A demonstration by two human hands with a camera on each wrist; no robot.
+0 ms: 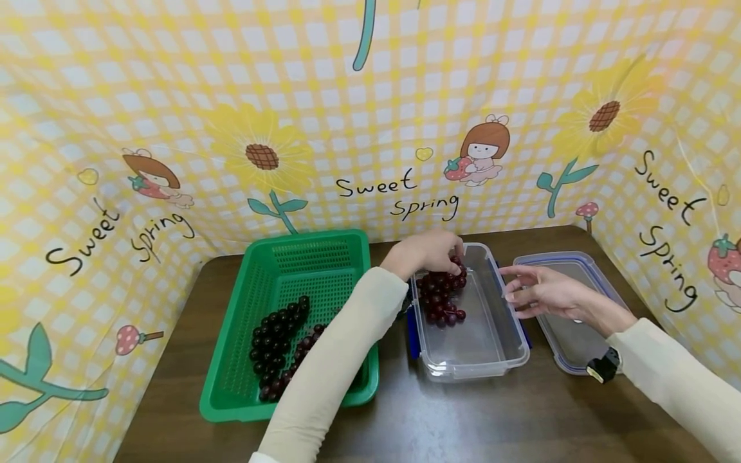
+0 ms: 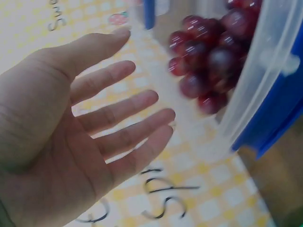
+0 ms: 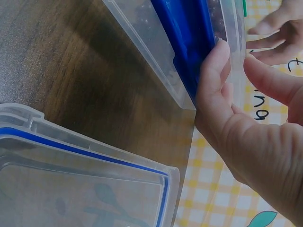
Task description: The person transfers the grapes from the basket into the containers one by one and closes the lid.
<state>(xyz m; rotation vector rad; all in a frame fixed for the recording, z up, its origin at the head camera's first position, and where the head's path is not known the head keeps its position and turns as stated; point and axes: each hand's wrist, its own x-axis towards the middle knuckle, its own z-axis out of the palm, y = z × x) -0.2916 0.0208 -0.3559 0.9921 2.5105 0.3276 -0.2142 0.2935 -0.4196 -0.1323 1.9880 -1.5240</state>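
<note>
My left hand (image 1: 431, 251) is over the back left of a clear plastic food container (image 1: 483, 350) with blue side latches. In the left wrist view its fingers are spread, relaxed and holding nothing. Below and beside them lie dark red grapes (image 1: 441, 299), also seen as a glossy bunch of grapes (image 2: 208, 56). At the container's right side, my right hand (image 1: 544, 292) grips the rim. The right wrist view shows its fingers against the outer wall by a blue latch (image 3: 187, 42), with the thumb near the rim.
A green plastic basket (image 1: 222, 360) stands left of the container, with bunches of darker grapes (image 1: 278, 341) inside, partly hidden by the left sleeve. To the right, the container's lid (image 1: 579, 341) lies on the dark wooden table (image 1: 440, 424). Checked yellow cloth (image 1: 370, 148) rises behind.
</note>
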